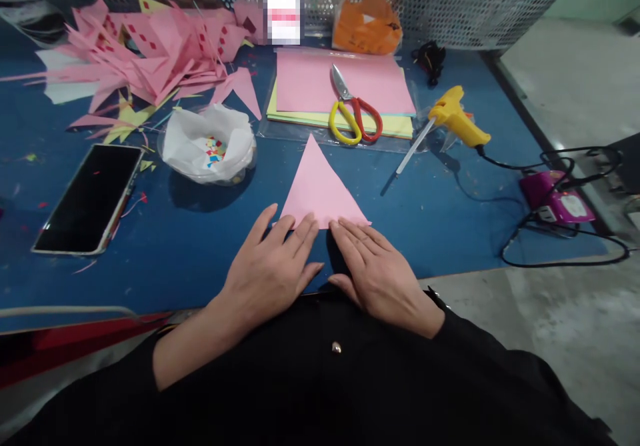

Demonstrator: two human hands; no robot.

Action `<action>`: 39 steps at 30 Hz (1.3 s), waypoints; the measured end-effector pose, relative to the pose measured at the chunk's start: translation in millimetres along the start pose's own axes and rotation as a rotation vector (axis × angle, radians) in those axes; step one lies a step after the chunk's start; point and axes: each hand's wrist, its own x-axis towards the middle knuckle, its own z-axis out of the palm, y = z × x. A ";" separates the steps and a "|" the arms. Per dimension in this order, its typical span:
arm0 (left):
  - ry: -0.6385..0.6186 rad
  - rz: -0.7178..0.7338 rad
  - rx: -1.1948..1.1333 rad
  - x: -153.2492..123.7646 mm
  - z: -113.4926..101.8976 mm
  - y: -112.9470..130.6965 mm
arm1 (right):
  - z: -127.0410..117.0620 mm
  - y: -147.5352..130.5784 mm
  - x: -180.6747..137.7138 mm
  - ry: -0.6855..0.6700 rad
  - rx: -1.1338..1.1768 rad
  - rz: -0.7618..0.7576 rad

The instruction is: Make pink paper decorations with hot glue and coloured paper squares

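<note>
A: What do we have, biggest first?

B: The bench (pixel 200 243). Towards its far left corner we see a heap of scraps (pixel 167 56); along the middle of its far edge, stacked sheets (pixel 305 86). Over on the left, short of the near edge, lies a phone (pixel 90 199).

A: And how are we set?

B: Palms down by the near edge. Our left hand (pixel 270 263) has its fingers loosely spread, thumb out; our right hand (pixel 377 273) has its fingers nearly together, thumb apart too. We see neither one pinching anything.

A: Where's the triangle (pixel 317 183)?

B: Straight ahead of us, pink and flat. Its base runs roughly along the near edge, under our fingertips: left hand on the left half, right on the right. Its tip points to the far edge.

A: Which hand is nearer?

B: Neither; both touch the base. Its long axis we can't call.

A: Anything smaller?

B: The glue gun (pixel 457 118), towards the right edge, and scissors (pixel 356 107), on the sheets.
</note>
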 end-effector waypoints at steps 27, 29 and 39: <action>0.071 -0.115 -0.332 20.6 0.9 -29.6 | -10.0 12.5 60.2 0.012 -0.293 -0.144; 0.120 -0.210 -0.494 24.7 -7.9 -38.3 | -18.1 17.1 63.9 0.094 -0.231 -0.079; 0.380 -0.653 -1.507 62.4 -42.8 -69.7 | -84.8 47.3 91.8 0.171 0.598 0.291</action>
